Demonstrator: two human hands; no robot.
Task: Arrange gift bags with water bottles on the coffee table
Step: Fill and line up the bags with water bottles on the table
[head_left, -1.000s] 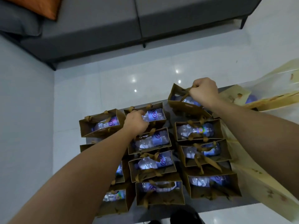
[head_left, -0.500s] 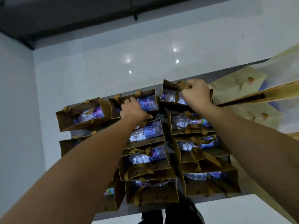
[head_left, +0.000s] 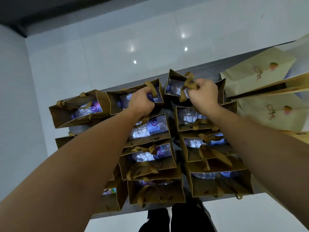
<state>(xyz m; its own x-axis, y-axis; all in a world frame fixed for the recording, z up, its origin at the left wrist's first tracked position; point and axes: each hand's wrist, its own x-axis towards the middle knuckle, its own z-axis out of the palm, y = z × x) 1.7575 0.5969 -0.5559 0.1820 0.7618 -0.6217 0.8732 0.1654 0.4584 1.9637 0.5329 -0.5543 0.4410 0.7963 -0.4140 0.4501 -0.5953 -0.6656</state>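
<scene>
Gift bags of brown paper stand packed in rows on the dark counter (head_left: 207, 67), each with a water bottle lying inside, its neighbours touching it. To the right lie larger pale bags (head_left: 260, 72) printed with a small flower, against the brown ones. The left hand (head_left: 142, 102) curls round the ribbon handle of the far middle bag (head_left: 115, 104). The right hand (head_left: 203, 95) grips the bunched ribbon handles of the far right bag (head_left: 174, 79). A bottle (head_left: 150, 128) with a purple label shows in the bag just behind the left wrist.
</scene>
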